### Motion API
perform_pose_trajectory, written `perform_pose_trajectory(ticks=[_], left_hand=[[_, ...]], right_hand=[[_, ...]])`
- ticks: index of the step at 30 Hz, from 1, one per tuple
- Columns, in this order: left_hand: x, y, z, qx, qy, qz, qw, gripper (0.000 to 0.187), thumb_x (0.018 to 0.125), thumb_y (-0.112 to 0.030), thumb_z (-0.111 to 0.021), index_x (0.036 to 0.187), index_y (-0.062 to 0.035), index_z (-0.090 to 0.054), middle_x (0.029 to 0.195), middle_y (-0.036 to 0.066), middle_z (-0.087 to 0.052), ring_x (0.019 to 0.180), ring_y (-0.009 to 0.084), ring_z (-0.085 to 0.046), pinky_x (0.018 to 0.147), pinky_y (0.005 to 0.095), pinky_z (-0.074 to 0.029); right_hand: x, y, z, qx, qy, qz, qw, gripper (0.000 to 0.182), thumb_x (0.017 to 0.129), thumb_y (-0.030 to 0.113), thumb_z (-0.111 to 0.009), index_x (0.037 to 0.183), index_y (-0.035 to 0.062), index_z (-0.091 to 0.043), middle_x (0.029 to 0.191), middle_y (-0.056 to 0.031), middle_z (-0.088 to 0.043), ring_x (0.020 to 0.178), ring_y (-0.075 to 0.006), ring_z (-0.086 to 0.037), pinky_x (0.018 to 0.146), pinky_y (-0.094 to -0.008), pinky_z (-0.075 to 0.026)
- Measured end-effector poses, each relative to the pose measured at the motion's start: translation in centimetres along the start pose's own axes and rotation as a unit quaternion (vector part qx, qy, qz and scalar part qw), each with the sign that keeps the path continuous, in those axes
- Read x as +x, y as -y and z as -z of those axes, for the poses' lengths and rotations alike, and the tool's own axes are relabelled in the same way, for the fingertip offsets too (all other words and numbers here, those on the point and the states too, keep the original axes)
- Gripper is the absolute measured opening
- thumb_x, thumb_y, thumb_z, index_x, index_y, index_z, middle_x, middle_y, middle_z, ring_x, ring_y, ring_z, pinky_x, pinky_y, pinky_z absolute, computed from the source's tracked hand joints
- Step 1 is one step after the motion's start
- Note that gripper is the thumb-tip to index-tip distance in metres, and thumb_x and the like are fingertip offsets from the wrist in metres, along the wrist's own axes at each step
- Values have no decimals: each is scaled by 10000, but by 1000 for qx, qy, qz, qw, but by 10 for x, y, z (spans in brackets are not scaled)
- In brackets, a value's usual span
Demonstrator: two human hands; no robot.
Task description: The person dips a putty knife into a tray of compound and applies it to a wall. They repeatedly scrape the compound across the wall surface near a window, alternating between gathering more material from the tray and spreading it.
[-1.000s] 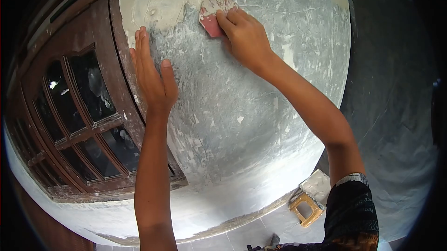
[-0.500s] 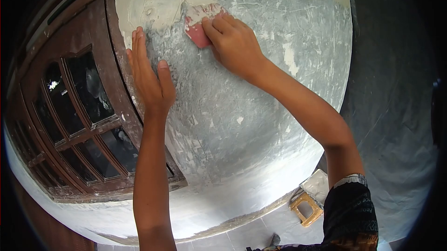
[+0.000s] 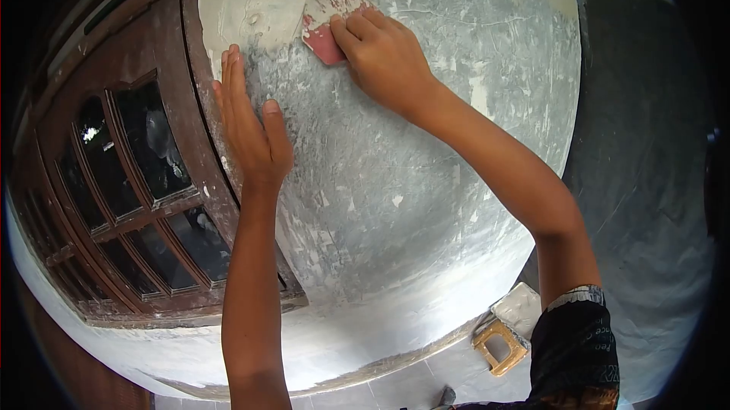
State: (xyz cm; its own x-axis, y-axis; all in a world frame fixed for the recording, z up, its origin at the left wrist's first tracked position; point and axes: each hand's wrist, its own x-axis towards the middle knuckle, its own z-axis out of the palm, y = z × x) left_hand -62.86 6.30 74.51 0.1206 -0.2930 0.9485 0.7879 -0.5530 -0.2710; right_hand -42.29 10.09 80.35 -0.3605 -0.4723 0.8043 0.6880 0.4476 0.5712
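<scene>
My right hand (image 3: 391, 64) grips a red putty spreader (image 3: 323, 45), thumb and fingers closed on its right side. Cream putty coats the spreader's upper part, which lies against the wall (image 3: 395, 159) where the cream layer meets the grey, scraped surface. To the left, my left hand (image 3: 255, 136) is open, with fingers pointing up and thumb apart. It rests at or just in front of the wall, beside the window frame, and holds nothing; whether the palm touches cannot be made out.
A brown wooden window (image 3: 133, 174) with glass panes lies on the left. A dark sheet (image 3: 639, 182) hangs on the right. Low on the tiled floor stands a yellowish stool (image 3: 498, 349), with a putty-smeared whitish container (image 3: 521, 309) at it.
My right hand has slid the spreader a short way up and slightly left along the wall. My left hand keeps about the same place, and the view has shifted a little.
</scene>
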Motion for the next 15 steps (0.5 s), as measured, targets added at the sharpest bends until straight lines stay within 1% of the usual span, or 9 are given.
perform_pose_trajectory(ticks=[2,3,5,6,7,9,11,12,15], left_hand=[[-1,0,0,-6,-3,0,1000,616,1035,-308,-371,1496,100,-347,1540,291,-406,1471,436,-345,1209,605,-131],[-1,1,0,-11,-4,-1,1000,616,1037,-312,-369,1496,99,-348,1540,292,-405,1471,435,-345,1209,605,-131],[-1,0,0,-2,-4,-8,1000,601,1047,-298,-342,1509,86,-336,1548,269,-407,1479,407,-341,1220,577,-119],[-1,0,0,8,-2,-10,1000,586,1057,-283,-315,1522,74,-324,1556,246,-410,1486,379,-338,1230,550,-108],[0,0,-1,7,0,-9,1000,586,1057,-283,-315,1522,74,-324,1556,246,-410,1486,379,-338,1230,550,-108],[0,0,0,6,3,-6,1000,623,1046,-332,-358,1502,92,-344,1547,278,-405,1475,429,-342,1211,601,-127],[-1,0,0,8,7,-5,1000,622,1045,-330,-357,1503,91,-343,1548,276,-406,1474,427,-343,1212,600,-128],[0,0,-1,10,9,-5,1000,621,1045,-327,-356,1504,91,-342,1548,274,-407,1474,425,-344,1212,599,-129],[0,-1,0,13,12,-4,1000,622,1043,-328,-357,1503,91,-345,1545,275,-409,1475,424,-344,1213,597,-130]], right_hand=[[-20,31,26,71,49,-11,996,244,736,39,-665,978,9,-677,839,-83,-629,852,-274,-647,748,-374,-550],[-21,34,33,69,49,-11,996,244,736,39,-665,978,9,-677,839,-83,-629,852,-274,-647,748,-374,-550],[-14,32,51,148,58,-75,984,277,718,60,-707,991,26,-678,805,-91,-607,826,-284,-638,725,-380,-548],[-5,17,54,144,66,-108,981,283,698,74,-738,972,38,-676,799,-101,-606,810,-295,-635,709,-401,-546],[4,1,53,130,48,-125,982,253,706,59,-721,952,34,-669,796,-103,-611,806,-299,-637,703,-407,-546],[16,-33,43,118,32,-143,982,223,714,44,-704,932,30,-662,793,-104,-616,803,-303,-639,697,-413,-546],[25,-61,32,73,6,-131,989,399,763,13,-734,1161,13,-718,838,-111,-652,808,-287,-656,675,-371,-531],[28,-66,28,73,4,-130,989,399,763,13,-734,1161,13,-718,838,-111,-652,808,-287,-656,675,-371,-531],[24,-70,17,-23,26,-80,996,415,746,9,-737,1159,23,-699,874,-104,-660,849,-300,-659,711,-386,-542]])
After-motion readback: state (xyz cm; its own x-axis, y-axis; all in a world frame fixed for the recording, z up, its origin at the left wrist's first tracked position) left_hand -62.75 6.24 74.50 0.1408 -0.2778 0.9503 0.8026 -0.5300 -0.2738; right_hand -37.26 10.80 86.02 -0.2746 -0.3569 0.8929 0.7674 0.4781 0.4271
